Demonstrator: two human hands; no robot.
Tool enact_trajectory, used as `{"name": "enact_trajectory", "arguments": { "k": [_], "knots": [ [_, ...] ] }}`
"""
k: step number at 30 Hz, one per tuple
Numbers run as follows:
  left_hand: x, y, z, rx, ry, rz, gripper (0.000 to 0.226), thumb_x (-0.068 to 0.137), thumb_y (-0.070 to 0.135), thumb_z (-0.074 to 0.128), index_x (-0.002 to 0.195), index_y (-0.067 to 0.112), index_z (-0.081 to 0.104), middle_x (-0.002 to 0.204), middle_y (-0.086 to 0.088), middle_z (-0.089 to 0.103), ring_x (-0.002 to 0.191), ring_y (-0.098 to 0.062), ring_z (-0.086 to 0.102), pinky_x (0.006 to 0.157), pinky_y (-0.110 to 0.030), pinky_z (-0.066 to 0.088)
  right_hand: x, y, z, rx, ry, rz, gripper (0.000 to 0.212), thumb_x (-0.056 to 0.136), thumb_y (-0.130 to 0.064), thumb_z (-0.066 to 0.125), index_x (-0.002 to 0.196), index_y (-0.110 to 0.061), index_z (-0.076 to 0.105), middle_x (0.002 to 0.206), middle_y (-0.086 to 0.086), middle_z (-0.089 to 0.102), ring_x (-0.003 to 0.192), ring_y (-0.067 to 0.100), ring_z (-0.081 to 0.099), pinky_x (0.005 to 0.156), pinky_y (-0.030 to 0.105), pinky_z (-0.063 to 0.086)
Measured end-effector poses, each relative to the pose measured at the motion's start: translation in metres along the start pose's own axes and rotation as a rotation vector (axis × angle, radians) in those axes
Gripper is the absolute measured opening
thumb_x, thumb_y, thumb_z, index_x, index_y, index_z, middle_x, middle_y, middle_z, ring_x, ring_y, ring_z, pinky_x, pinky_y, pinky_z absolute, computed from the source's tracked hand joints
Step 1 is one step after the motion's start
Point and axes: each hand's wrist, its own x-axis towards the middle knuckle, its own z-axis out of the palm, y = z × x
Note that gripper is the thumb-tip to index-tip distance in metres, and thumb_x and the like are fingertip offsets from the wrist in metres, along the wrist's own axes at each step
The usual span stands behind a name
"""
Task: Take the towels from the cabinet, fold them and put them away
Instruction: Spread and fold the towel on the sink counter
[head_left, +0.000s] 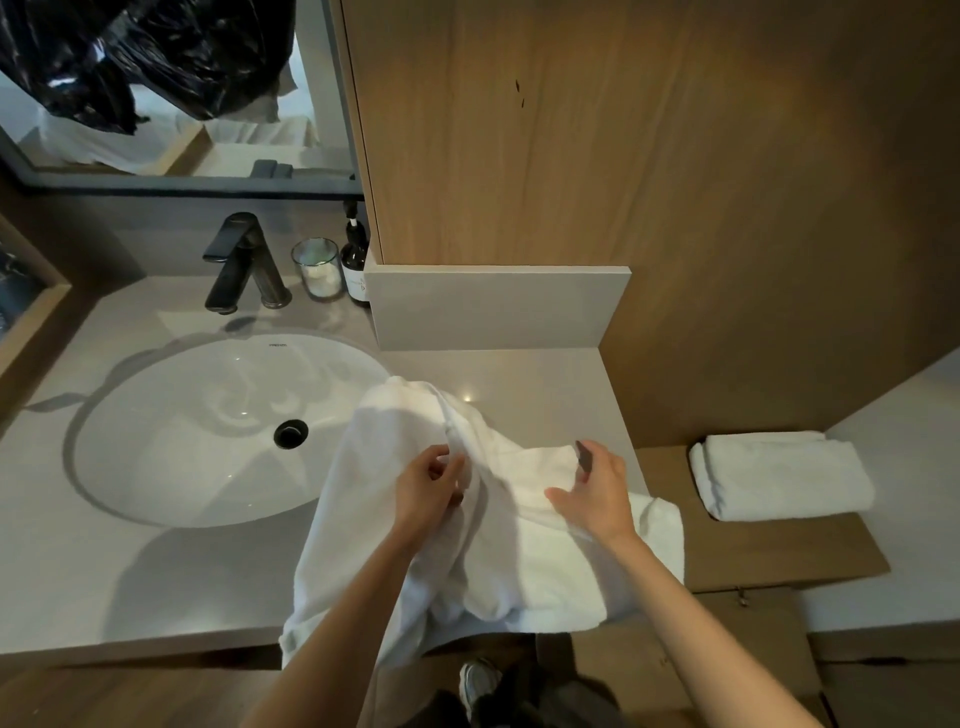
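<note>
A loose white towel (524, 551) lies rumpled over the grey counter (540, 379), its left part draping over the sink's rim and its near edge hanging off the front. My left hand (428, 491) pinches a raised fold near the towel's middle. My right hand (592, 491) rests on the towel to the right, fingers spread and fairly straight. A second white towel (779, 475), folded into a neat rectangle, sits on a low wooden shelf (779, 551) at the right.
A white oval sink (171, 431) with a black faucet (241, 265) fills the left. A glass jar (317, 270) and a dark pump bottle (356, 265) stand behind it. A tall wooden cabinet wall (623, 130) rises at the back.
</note>
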Motion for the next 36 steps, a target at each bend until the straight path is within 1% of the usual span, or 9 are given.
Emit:
{"name": "enact_trajectory", "arguments": {
  "k": [3, 6, 9, 12, 17, 20, 24, 28, 36],
  "knots": [
    [0.000, 0.002, -0.001, 0.020, 0.009, -0.015, 0.019, 0.096, 0.032, 0.055, 0.084, 0.019, 0.063, 0.059, 0.003, 0.065, 0.048, -0.001, 0.058, 0.055, -0.012, 0.043, 0.011, 0.009, 0.002, 0.068, 0.008, 0.158, 0.087, 0.062, -0.024, 0.090, 0.136, -0.012, 0.046, 0.130, 0.007, 0.044, 0.109, 0.025, 0.057, 0.101, 0.037, 0.048],
    [0.001, 0.004, -0.003, -0.014, -0.011, -0.053, 0.030, 0.095, 0.032, 0.056, 0.071, 0.015, 0.055, 0.057, 0.000, 0.062, 0.052, -0.009, 0.059, 0.062, -0.021, 0.045, 0.016, 0.010, 0.006, 0.188, 0.012, 0.208, 0.066, 0.051, -0.018, 0.092, 0.111, -0.019, 0.064, 0.101, 0.003, 0.062, 0.087, 0.023, 0.064, 0.086, 0.044, 0.056],
    [0.002, 0.011, -0.011, -0.164, 0.018, -0.134, 0.036, 0.093, 0.035, 0.060, 0.067, 0.014, 0.046, 0.056, 0.001, 0.049, 0.053, -0.010, 0.049, 0.055, -0.020, 0.043, 0.020, 0.010, 0.003, 0.312, -0.035, 0.263, 0.050, 0.053, -0.011, 0.092, 0.091, -0.024, 0.062, 0.087, -0.002, 0.054, 0.080, 0.022, 0.057, 0.083, 0.047, 0.057],
    [-0.003, 0.016, -0.024, -0.464, 0.065, -0.244, 0.032, 0.090, 0.034, 0.064, 0.070, 0.016, 0.047, 0.054, 0.004, 0.048, 0.050, -0.009, 0.048, 0.050, -0.020, 0.043, 0.020, 0.009, 0.000, 0.334, -0.096, 0.254, 0.041, 0.066, -0.015, 0.087, 0.091, -0.020, 0.055, 0.089, 0.001, 0.050, 0.073, 0.020, 0.052, 0.069, 0.040, 0.053],
    [-0.017, 0.033, -0.050, -0.578, 0.067, -0.121, 0.011, 0.093, 0.029, 0.062, 0.103, 0.029, 0.064, 0.096, 0.000, 0.067, 0.094, -0.019, 0.063, 0.085, -0.038, 0.052, 0.013, 0.004, -0.004, 0.410, -0.051, 0.263, 0.018, 0.085, -0.017, 0.073, 0.087, -0.011, 0.056, 0.068, 0.005, 0.050, 0.058, 0.019, 0.045, 0.054, 0.030, 0.042],
    [-0.026, 0.053, -0.063, -0.477, 0.066, 0.047, 0.013, 0.088, 0.032, 0.066, 0.095, 0.021, 0.064, 0.081, 0.006, 0.063, 0.081, -0.013, 0.059, 0.076, -0.032, 0.047, 0.004, -0.013, -0.016, 0.287, 0.054, 0.145, 0.023, 0.088, -0.026, 0.069, 0.076, -0.009, 0.057, 0.066, 0.003, 0.055, 0.068, 0.022, 0.051, 0.065, 0.035, 0.045],
    [-0.037, 0.072, -0.059, -0.260, 0.124, 0.209, 0.020, 0.089, 0.021, 0.067, 0.083, 0.011, 0.051, 0.076, 0.004, 0.055, 0.068, -0.014, 0.052, 0.066, -0.028, 0.041, -0.025, -0.068, -0.046, 0.170, 0.175, -0.101, 0.028, 0.088, -0.030, 0.067, 0.075, -0.006, 0.060, 0.067, 0.001, 0.058, 0.063, 0.013, 0.051, 0.062, 0.026, 0.041],
    [-0.058, 0.086, -0.044, -0.122, 0.196, 0.306, 0.016, 0.084, 0.017, 0.071, 0.083, 0.009, 0.056, 0.079, -0.002, 0.063, 0.068, -0.016, 0.055, 0.065, -0.023, 0.042, -0.062, -0.113, -0.060, 0.181, 0.261, -0.277, 0.022, 0.087, -0.026, 0.068, 0.071, -0.016, 0.057, 0.061, -0.007, 0.053, 0.058, 0.007, 0.050, 0.055, 0.012, 0.037],
    [-0.112, 0.092, -0.018, -0.158, 0.147, 0.411, 0.009, 0.088, 0.016, 0.067, 0.091, 0.024, 0.066, 0.084, 0.015, 0.068, 0.080, -0.007, 0.065, 0.071, -0.022, 0.052, -0.124, -0.131, -0.040, 0.221, 0.271, -0.359, 0.009, 0.086, -0.030, 0.070, 0.084, -0.022, 0.070, 0.070, -0.013, 0.066, 0.069, 0.001, 0.061, 0.058, 0.010, 0.044]
  ]
}}
